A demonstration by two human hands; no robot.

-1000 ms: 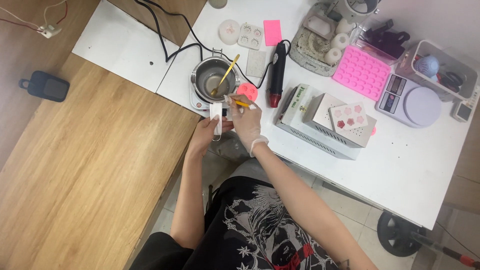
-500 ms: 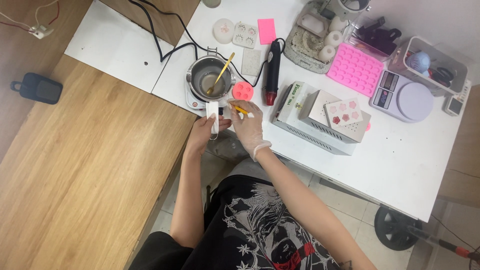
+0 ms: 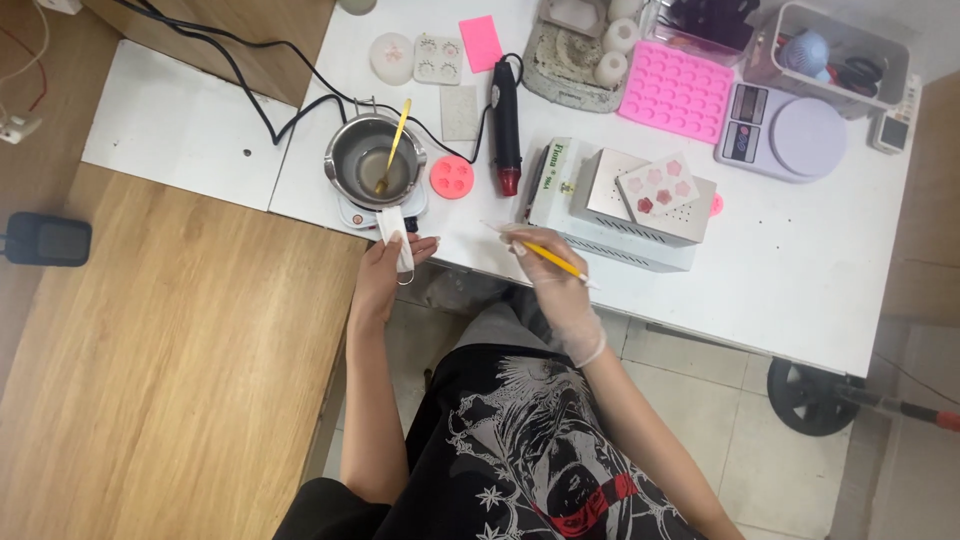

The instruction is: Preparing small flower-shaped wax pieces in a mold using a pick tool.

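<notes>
Counted across the white desk (image 3: 800, 260): one steel melting pot (image 3: 372, 160) at upper centre with one yellow-handled spoon (image 3: 393, 145) leaning in it; one small round pink mould (image 3: 452, 177) just right of the pot; one black heat tool (image 3: 507, 120) with a red tip lying upright in the frame beside that; one large pink tray mould (image 3: 676, 92) with many cavities toward the upper right; one digital scale (image 3: 785, 135) right of it; one clear plastic bin (image 3: 840, 50) in the top right corner; one white metal box (image 3: 620, 205) at centre with one pale slab of pink flower shapes (image 3: 660, 187) on top; two whitish moulds (image 3: 415, 58) side by side at the top, one bright pink card (image 3: 483, 42) next to them. One dark device (image 3: 45, 240) alone on the wooden surface at far left. Two hands at lower centre of the frame, both forearms rising from the bottom edge. Left hand (image 3: 385, 275), bare, palm up at the desk's near edge, fingers curled around one small white rectangular piece (image 3: 396, 238) held just below the pot. Right hand (image 3: 550, 265), in a thin clear glove, wrist bent, fingers pinching one slim yellow stick (image 3: 555, 260) like a pen, its tip pointing lower right, over the desk edge just beside the metal box. Hands near each other, not touching.
</notes>
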